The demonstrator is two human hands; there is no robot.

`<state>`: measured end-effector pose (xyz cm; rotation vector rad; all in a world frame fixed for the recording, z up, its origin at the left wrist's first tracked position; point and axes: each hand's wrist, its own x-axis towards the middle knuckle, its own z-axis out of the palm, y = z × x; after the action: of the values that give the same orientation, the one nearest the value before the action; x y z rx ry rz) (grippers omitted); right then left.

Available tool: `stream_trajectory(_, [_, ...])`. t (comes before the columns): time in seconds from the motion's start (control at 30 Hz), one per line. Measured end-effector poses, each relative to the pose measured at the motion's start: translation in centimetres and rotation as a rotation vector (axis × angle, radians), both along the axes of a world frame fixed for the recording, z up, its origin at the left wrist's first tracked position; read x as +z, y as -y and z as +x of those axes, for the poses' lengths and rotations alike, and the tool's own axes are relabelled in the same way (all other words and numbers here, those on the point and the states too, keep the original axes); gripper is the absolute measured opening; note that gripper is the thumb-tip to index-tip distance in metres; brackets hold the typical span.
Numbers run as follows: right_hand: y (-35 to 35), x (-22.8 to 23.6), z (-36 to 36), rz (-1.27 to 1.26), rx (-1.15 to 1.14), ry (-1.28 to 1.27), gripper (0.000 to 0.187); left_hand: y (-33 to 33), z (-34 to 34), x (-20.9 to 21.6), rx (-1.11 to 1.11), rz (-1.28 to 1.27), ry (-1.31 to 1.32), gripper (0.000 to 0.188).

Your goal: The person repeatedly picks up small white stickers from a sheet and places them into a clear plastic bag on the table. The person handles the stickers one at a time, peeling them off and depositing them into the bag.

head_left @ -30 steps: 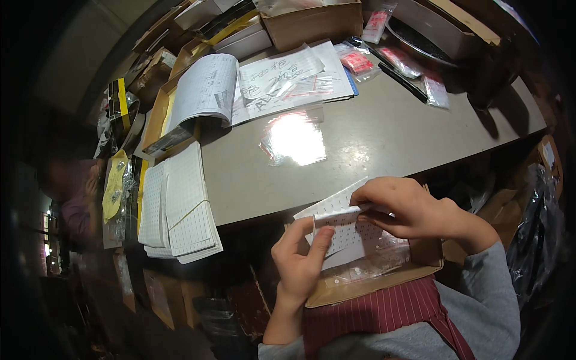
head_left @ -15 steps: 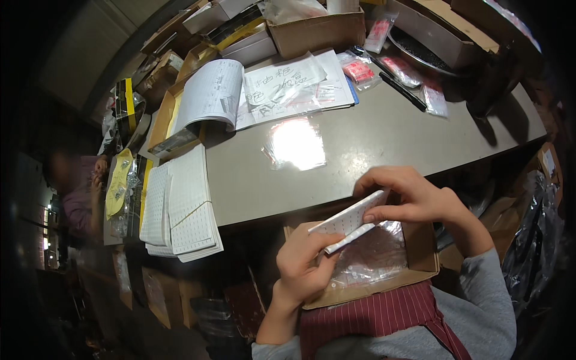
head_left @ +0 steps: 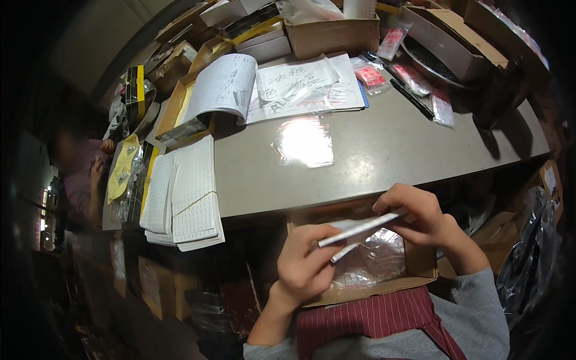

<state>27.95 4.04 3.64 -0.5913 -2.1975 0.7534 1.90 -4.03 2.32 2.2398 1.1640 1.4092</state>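
Between my two hands is a thin stack of white sheets (head_left: 366, 227), seen nearly edge-on. My left hand (head_left: 305, 264) pinches its near left end, where a narrower folded or separate strip (head_left: 345, 253) sticks out below. My right hand (head_left: 415, 213) grips the far right end, fingers curled over the top and thumb partly hidden. Below the sheets, against my lap, rests an open cardboard box (head_left: 423, 267) holding clear plastic bags (head_left: 381, 261) with small pieces in them. A similar stack of white sheets (head_left: 195, 195), printed with rows of small marks and banded, lies at the table's left edge.
Shiny clear bags (head_left: 305, 143) lie mid-table. Behind them are an open notebook (head_left: 219, 90), papers (head_left: 300, 84), a black pen (head_left: 412, 99) and red-and-white packets (head_left: 371, 78). Cardboard boxes (head_left: 333, 37) line the back. Another person (head_left: 81, 180) sits at far left.
The sheets in my hands have turned from showing their printed face to nearly edge-on. A gap has opened between the stack and the lower strip. My right hand has shifted slightly lower.
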Motion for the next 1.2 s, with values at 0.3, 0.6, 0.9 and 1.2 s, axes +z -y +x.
stream_trajectory(0.3, [0.4, -0.5, 0.3, -0.716, 0.004, -0.193, 0.025, 0.3, -0.5, 0.7, -0.024, -0.354, 0.283, 0.021])
stream_trajectory(0.6, [-0.7, -0.6, 0.2, -0.540, 0.089, -0.048, 0.025, 0.2, -0.4, 1.0, -0.101, -0.291, 0.124, 0.023])
stream_trajectory(0.9, [0.1, -0.4, -0.3, -0.430, -0.025, -0.029, 0.022, -1.0, 0.7, 1.2, -0.053, -0.247, 0.308, 0.025])
stream_trajectory(1.2, [0.1, -0.8, -0.2, -0.383, -0.015, 0.000, 0.021, -0.3, 0.9, 1.5, 0.046, -0.467, 0.319, 0.019])
